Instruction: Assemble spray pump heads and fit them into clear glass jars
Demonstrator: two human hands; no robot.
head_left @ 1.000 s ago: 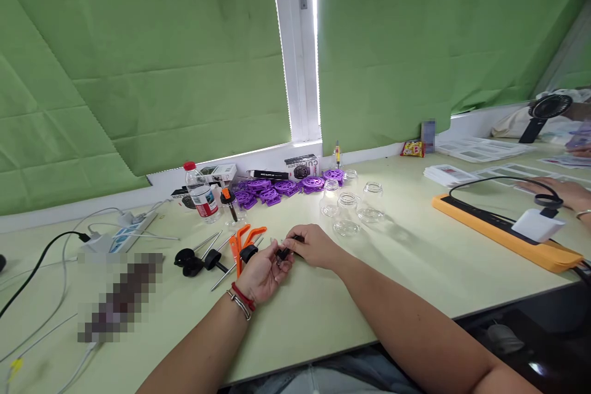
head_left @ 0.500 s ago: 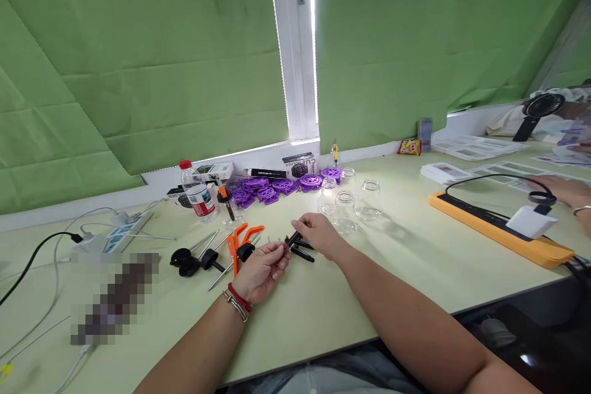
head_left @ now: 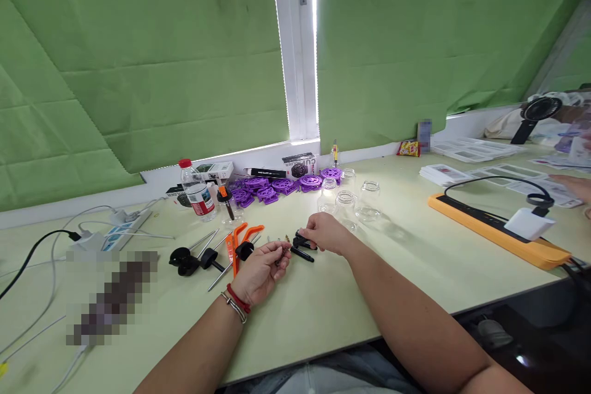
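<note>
Head cam: left hand [head_left: 259,268] palm up on table [head_left: 323,314], fingers curled loosely round a small part, too small to ID. Right hand [head_left: 325,233] just beyond it, fingertips pinched on black piece [head_left: 301,240]; black pen [head_left: 302,253] lies on table touching/just under that hand. Left of hands: orange clips [head_left: 237,240], black knobs [head_left: 184,258] w/ metal rods. Farther back: glass jars [head_left: 351,203], purple parts [head_left: 277,188], bottle [head_left: 197,198] near wall. Far right: orange tray [head_left: 498,231] w/ white box [head_left: 527,223]; another person's hand [head_left: 572,184] at edge.
</note>
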